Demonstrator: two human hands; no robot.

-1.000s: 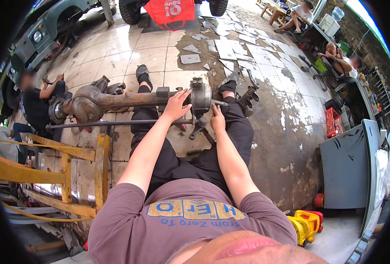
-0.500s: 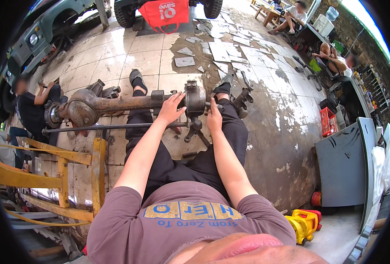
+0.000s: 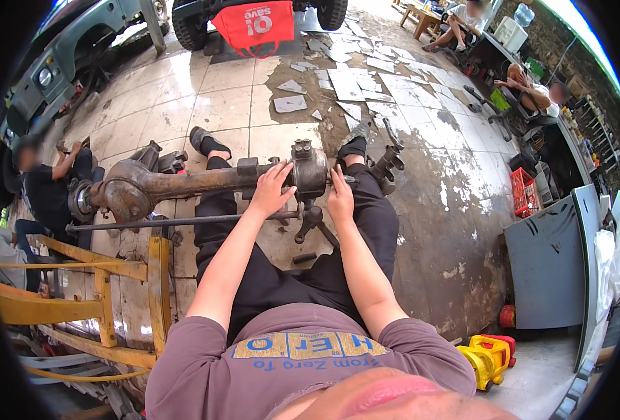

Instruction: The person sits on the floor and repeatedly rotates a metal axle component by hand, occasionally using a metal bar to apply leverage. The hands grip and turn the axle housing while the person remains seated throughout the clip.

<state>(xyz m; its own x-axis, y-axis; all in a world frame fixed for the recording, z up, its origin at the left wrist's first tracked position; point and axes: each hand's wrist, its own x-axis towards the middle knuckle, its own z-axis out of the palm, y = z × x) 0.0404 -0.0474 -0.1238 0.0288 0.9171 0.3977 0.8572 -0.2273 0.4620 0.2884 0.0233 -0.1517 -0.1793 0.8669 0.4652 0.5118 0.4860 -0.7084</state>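
A rusty vehicle axle [image 3: 205,180] lies across in front of me, with a bulky round housing [image 3: 128,192] at its left and a knuckle housing [image 3: 310,171] at its right end. My left hand [image 3: 273,190] rests at the left side of the knuckle housing, fingers stretched and spread over the metal. Against its right side lies my right hand [image 3: 340,199], fingers straight and pointing away from me, beside a short shaft stub [image 3: 352,180]. A steering arm [image 3: 312,225] hangs below the knuckle. One long thin rod [image 3: 184,222] runs along the near side of the axle.
My legs straddle the knuckle end. A yellow metal frame [image 3: 157,294] stands at left, near a seated person [image 3: 47,175]. Another metal part [image 3: 385,166] lies by my right foot. Broken tiles [image 3: 345,84] cover the far floor. A red crate [image 3: 525,192] sits at right.
My right hand's fingers have straightened from a more curled pose around the stub. My left foot has shifted outward to the left. The left hand stays on the knuckle housing.
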